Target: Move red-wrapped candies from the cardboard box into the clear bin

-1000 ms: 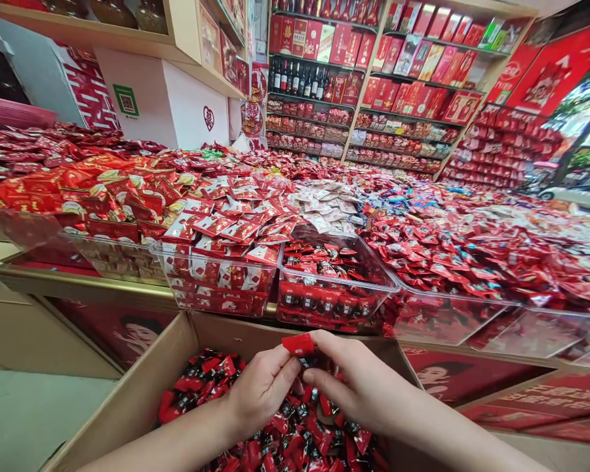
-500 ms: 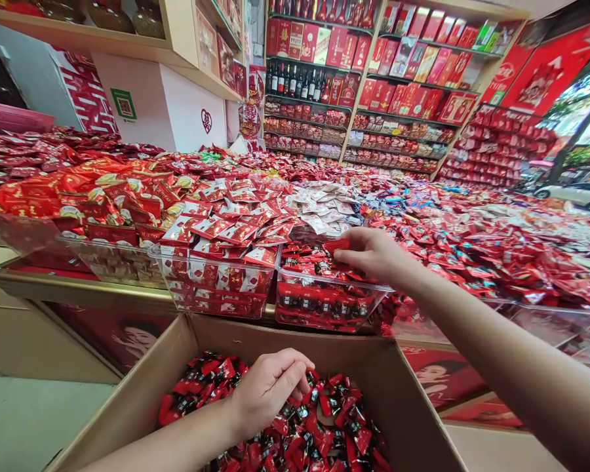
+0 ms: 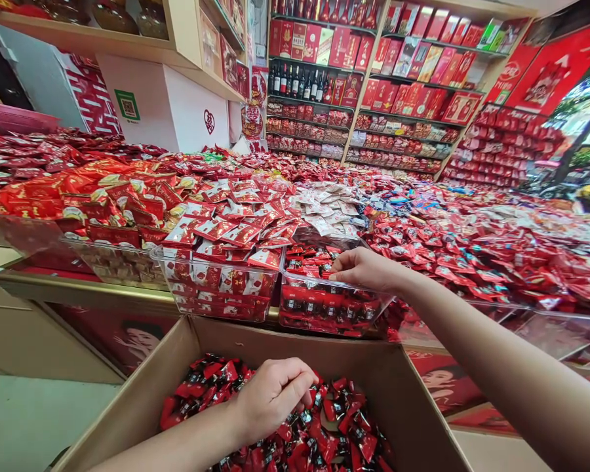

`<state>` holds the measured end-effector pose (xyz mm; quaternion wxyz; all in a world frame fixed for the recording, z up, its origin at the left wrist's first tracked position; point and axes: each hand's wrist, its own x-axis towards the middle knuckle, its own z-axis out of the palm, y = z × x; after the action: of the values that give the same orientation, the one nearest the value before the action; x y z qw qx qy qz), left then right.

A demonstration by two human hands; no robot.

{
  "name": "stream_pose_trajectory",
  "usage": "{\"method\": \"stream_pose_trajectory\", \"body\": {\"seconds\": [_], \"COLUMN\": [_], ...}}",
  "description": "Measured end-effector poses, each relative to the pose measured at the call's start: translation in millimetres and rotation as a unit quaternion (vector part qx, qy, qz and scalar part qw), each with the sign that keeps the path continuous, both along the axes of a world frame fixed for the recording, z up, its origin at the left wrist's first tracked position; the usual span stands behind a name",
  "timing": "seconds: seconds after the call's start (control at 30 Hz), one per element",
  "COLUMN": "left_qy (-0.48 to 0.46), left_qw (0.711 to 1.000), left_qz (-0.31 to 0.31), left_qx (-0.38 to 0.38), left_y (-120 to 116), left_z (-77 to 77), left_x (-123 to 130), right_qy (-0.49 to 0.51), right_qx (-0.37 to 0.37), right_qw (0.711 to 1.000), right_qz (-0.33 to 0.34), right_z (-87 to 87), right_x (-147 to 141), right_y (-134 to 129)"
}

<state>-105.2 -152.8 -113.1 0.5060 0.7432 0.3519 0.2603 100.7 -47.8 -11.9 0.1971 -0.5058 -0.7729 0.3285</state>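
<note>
My right hand [image 3: 358, 267] is over the clear bin [image 3: 332, 308] of red and black wrapped candies, its fingers pinched low at the candies near the bin's front rim. What they grip is too small to make out. My left hand [image 3: 278, 396] hangs above the loose red and black candies [image 3: 324, 432] inside a cardboard box [image 3: 295, 341]. Its fingers are curled together, and whatever lies inside them is hidden.
Left of the bin stands another clear bin [image 3: 221, 288] heaped with red and white packets. White packets [image 3: 329, 206] lie behind. Red packets [image 3: 472, 242] pile up at the right. Shelves [image 3: 354, 105] with bottles and boxes rise at the back.
My right hand has moved down and slightly toward the bin's front; the red candy that was in its fingers no longer shows clearly. My left hand has hardly moved.
</note>
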Motion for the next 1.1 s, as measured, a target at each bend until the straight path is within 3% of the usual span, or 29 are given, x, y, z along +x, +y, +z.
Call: {"method": "stream_pose_trajectory", "body": {"seconds": [0.17,0.37,0.47,0.63,0.8,1.0,1.1], "left_qy": [0.023,0.049,0.057,0.066,0.084,0.134,0.204], "left_qw": [1.000,0.998,0.998,0.997,0.996,0.990,0.975], "left_qz": [-0.008,-0.012,-0.015,-0.010,-0.013,-0.036,-0.087], "left_qx": [0.011,0.021,0.021,0.027,0.022,0.021,0.017], "left_y": [-0.3,0.3,1.7,3.4,4.0,5.7,5.2], "left_z": [-1.2,0.0,0.1,-6.0,-11.4,-11.3,-14.3], "left_x": [1.0,1.7,1.8,1.5,2.2,2.4,-3.0], "right_qy": [-0.033,-0.096,-0.043,0.036,0.095,0.089,0.075], "right_qx": [0.044,0.081,0.055,-0.020,-0.030,-0.033,-0.025], "right_qw": [0.998,0.989,0.992,0.995,0.992,0.992,0.993], "right_qz": [-0.009,0.079,0.106,0.086,0.077,0.085,0.088], "right_z": [5.8,17.2,12.9,4.1,-1.4,0.7,1.8], "right_x": [-4.2,-11.2,-12.0,-10.3,-6.1,-4.9,-5.0], "right_y": [-1.0,3.2,4.1,3.2,7.5,6.5,6.7]}}
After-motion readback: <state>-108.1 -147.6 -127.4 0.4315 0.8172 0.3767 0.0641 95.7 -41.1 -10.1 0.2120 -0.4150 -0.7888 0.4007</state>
